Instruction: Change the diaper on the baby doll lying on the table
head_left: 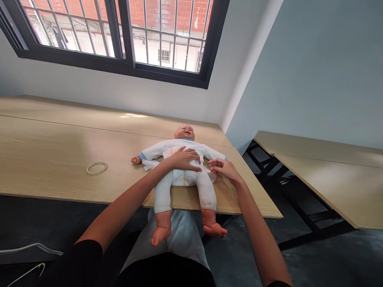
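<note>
A baby doll (206,195) in a white outfit with blue collar and cuffs lies on its back on the wooden table (62,159). Its head points away from me, and its feet hang past the near edge. My left hand (187,158) rests on the doll's belly with fingers spread, over what looks like a white diaper (184,178). Beside the doll's hip on the right is my right hand (223,167), its fingers loosely bent and thumb apart. White material lies just under it; whether the fingertips touch it, I cannot tell.
To the left on the tabletop lies a beaded bracelet (97,168). A second table (329,171) with a black frame stands at the right, across a gap. Behind the table are a wall and a barred window (167,36).
</note>
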Motion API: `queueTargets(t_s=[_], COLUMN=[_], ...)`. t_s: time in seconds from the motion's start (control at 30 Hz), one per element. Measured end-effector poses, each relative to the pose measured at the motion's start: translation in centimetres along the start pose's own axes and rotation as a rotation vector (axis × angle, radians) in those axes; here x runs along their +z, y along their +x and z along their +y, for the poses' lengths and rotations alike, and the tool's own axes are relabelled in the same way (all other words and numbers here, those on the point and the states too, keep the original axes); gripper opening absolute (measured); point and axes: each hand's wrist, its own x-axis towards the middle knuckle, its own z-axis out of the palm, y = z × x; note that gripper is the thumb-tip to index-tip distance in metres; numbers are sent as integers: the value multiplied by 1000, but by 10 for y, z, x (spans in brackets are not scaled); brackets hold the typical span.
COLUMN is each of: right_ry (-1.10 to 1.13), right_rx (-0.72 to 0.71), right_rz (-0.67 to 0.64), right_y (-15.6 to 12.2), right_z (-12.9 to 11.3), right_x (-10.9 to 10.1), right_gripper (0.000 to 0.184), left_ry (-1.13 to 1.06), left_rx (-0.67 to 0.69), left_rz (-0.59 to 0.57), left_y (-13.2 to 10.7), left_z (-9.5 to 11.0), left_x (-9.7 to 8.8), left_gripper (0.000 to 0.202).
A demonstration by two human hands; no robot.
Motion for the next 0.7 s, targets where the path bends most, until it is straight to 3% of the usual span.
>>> queueTargets(t_s=[0.3, 0.5, 0.7], right_ry=[-23, -44, 115], right_rx=[-67, -131, -110], right_rz=[-134, -26, 210], right_y=[0, 4, 12], right_z=[1, 5, 8], right_x=[9, 6, -1], right_gripper=[33, 39, 54], left_ry=[11, 9, 4], left_rx=[7, 4, -5], left_rz=[-7, -8, -13], left_y=[1, 1, 0], left_z=[0, -1, 0], left_x=[0, 0, -2], left_gripper=[46, 47, 44])
